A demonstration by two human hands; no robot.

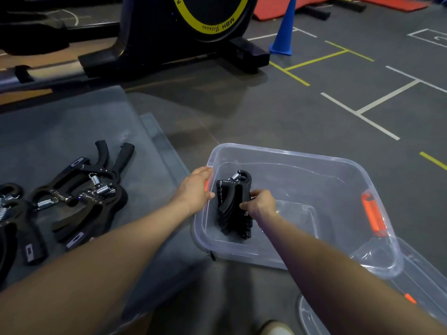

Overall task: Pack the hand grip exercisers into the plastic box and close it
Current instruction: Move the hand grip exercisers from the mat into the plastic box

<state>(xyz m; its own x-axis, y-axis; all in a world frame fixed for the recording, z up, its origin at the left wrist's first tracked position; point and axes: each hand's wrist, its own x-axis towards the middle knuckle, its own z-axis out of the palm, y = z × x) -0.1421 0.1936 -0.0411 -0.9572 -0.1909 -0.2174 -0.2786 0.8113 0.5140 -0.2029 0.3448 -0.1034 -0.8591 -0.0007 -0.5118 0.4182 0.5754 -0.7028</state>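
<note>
A clear plastic box (326, 160) with orange latches stands open on the floor. Inside it, against the left wall, a stack of black hand grip exercisers (232, 206) stands on edge. My right hand (260, 205) grips this stack from the right side. My left hand (196, 187) rests on the box's left rim, over its orange latch. Several more black exercisers (89, 194) with silver springs lie in a loose pile on the grey mat at the left. The clear lid (416, 269) lies on the floor, partly under the box's right end.
The grey mat (72, 131) forms a raised platform left of the box. A black exercise bike (174, 35) stands behind it. A blue cone (284, 30) stands on the lined floor at the back. A shoe tip (275, 328) shows at the bottom edge.
</note>
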